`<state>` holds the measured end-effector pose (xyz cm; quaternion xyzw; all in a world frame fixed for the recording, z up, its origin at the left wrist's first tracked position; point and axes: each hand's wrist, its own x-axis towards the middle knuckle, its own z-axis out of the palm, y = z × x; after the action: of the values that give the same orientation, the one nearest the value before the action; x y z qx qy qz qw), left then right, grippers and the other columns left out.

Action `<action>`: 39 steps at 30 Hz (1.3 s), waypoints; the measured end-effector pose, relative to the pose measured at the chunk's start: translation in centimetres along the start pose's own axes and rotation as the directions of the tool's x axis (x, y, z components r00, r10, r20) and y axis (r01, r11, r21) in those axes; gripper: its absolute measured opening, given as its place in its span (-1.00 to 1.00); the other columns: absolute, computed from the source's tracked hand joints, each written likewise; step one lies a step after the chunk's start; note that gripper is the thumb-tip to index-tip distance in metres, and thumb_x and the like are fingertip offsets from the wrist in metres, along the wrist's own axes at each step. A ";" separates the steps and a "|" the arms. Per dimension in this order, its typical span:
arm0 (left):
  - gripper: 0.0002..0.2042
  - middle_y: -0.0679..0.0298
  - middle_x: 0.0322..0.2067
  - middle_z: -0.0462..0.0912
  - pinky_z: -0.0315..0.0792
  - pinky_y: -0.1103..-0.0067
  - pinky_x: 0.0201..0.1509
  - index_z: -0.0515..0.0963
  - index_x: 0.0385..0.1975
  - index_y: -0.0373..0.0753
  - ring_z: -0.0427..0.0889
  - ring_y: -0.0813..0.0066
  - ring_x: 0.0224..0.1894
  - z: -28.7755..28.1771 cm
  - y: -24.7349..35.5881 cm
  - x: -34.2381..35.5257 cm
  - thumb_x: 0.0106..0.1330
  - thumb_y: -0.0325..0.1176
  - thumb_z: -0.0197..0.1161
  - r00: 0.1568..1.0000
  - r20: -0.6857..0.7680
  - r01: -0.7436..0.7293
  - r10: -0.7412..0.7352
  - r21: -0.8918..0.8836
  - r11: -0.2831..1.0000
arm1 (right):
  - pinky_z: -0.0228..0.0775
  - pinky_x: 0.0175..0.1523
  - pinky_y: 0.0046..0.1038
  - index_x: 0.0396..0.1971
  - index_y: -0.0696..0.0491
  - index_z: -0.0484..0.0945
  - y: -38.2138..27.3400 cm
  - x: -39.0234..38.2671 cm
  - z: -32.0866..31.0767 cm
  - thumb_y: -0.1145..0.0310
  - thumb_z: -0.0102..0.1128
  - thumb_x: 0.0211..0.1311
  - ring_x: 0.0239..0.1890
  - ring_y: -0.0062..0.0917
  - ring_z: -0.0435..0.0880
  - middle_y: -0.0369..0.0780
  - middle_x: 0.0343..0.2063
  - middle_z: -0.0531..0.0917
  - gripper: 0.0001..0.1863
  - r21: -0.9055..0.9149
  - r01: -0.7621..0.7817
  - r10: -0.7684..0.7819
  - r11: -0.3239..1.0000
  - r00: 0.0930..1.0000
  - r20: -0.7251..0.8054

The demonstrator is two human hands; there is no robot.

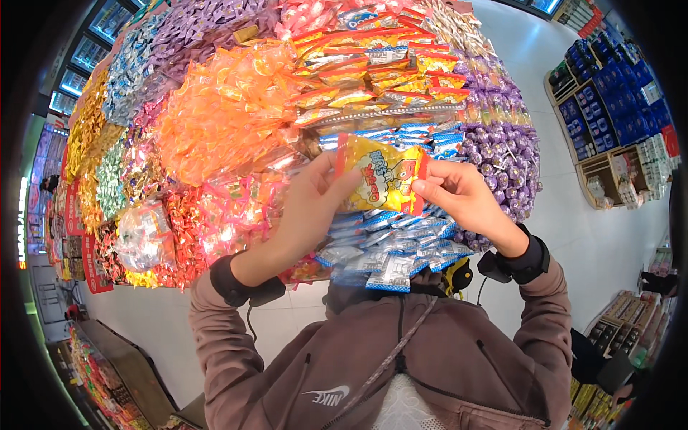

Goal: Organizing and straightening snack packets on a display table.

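Between both hands I hold up a yellow candy packet (383, 175) with red ends and printed cartoon figures. My left hand (315, 197) pinches its left end, thumb lying on the front. At the right end, the thumb and fingers of my right hand (462, 193) grip the red edge. Beneath the packet lie blue-and-white wrapped packets (390, 244), partly hidden by my hands. Beyond it sit rows of similar red-and-yellow packets (380, 72). Purple-wrapped lollipops (502, 168) are heaped beside my right hand.
A broad candy display spreads ahead, with orange-wrapped sweets (226, 107), pink-wrapped sweets (233, 222) and a clear bag (145, 236) at left. A clear divider strip (387, 115) crosses the packets. Shelves with blue goods (616, 93) stand right, across the pale floor (580, 251). A brown counter (122, 365) is lower left.
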<state>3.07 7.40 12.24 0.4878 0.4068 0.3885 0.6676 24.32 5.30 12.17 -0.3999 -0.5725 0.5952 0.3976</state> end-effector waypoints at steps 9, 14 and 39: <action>-0.74 0.27 -0.35 0.56 0.37 0.74 -0.33 0.34 -0.12 -0.32 0.51 0.71 -0.35 -0.5 -1.6 -0.1 0.23 -0.39 0.06 1.000 0.020 0.009 -0.009 -0.019 1.000 | 0.00 -0.60 -0.71 -0.56 0.16 0.45 1.3 0.6 -0.5 0.33 -0.02 0.22 -0.64 -0.88 0.18 -0.48 -0.73 0.31 -0.76 -0.139 -0.008 0.010 0.990 1.000 0.011; -0.77 0.26 -0.34 0.56 0.39 0.73 -0.29 0.35 -0.16 -0.32 0.52 0.69 -0.33 -0.9 -2.1 -0.2 0.23 -0.40 0.06 0.999 0.043 0.022 -0.024 0.048 0.999 | -0.02 -0.61 -0.70 -0.59 0.15 0.43 1.6 1.0 -0.6 0.31 -0.05 0.23 -0.67 -0.86 0.14 -0.47 -0.75 0.28 -0.74 -0.157 0.002 -0.007 0.988 0.999 -0.036; -0.78 0.37 -0.57 0.54 0.33 0.68 -0.39 0.54 -0.46 -0.36 0.44 0.74 -0.46 -2.4 0.1 0.4 0.15 -0.29 0.15 0.990 0.142 -0.063 0.002 0.428 0.902 | 0.32 -0.40 -0.68 -0.58 0.17 0.61 3.0 -1.8 2.3 0.39 0.05 0.15 -0.55 -0.78 0.49 -0.29 -0.62 0.62 -0.77 -0.055 -0.188 0.193 0.981 0.877 0.441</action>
<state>0.97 8.59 11.82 0.6558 0.4271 0.2651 0.5632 22.77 2.74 9.25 -0.3100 -0.6091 0.7038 0.1940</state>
